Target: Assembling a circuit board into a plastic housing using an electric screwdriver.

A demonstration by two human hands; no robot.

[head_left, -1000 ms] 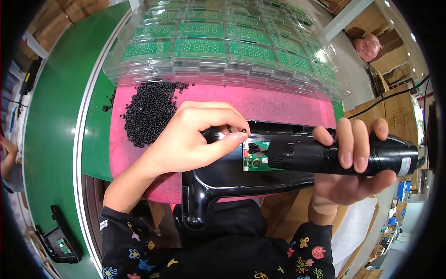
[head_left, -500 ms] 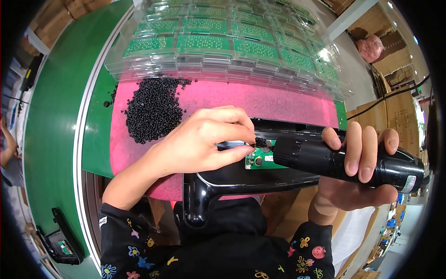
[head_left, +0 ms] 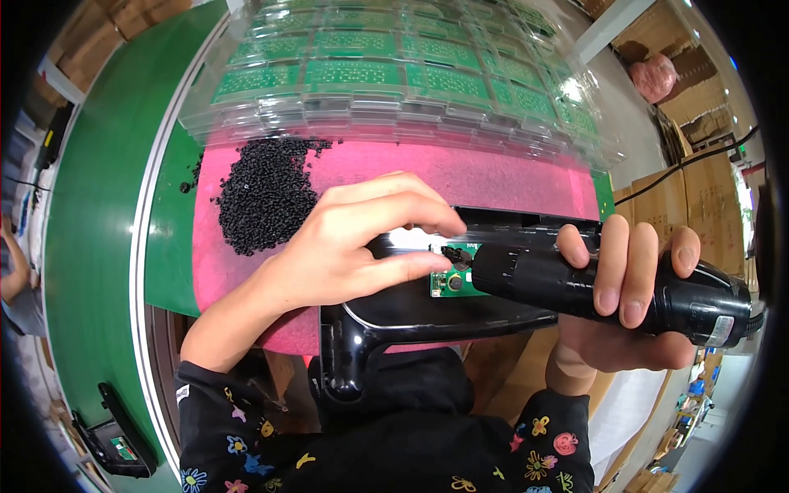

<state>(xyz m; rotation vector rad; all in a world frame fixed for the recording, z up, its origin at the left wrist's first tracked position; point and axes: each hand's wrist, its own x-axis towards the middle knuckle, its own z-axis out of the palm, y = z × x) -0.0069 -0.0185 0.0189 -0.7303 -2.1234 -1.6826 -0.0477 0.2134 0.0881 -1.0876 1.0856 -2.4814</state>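
My right hand [head_left: 629,283] is wrapped round a black electric screwdriver [head_left: 534,279], held nearly level with its nose pointing left. At the nose, a metal bit tip [head_left: 463,261] sits over a green circuit board [head_left: 444,283], with a small dark cluster [head_left: 451,254] beside it. The board lies in a glossy black plastic housing [head_left: 427,322] with a handle-like arm toward me. My left hand [head_left: 349,238] hovers over the board's left end, thumb and index finger apart on either side of the cluster. Whether the thumb touches the cluster is hard to see.
A heap of tiny black screw-like pieces [head_left: 267,197] lies on the pink mat [head_left: 378,160]. Stacked clear trays of green boards [head_left: 353,74] stand behind it. Another black housing [head_left: 115,435] rests on the green bench [head_left: 94,271] at left. Cardboard boxes [head_left: 711,197] stand at right.
My left thumb and index finger have spread from a pinch near the bit. The screwdriver and my right hand have shifted slightly left.
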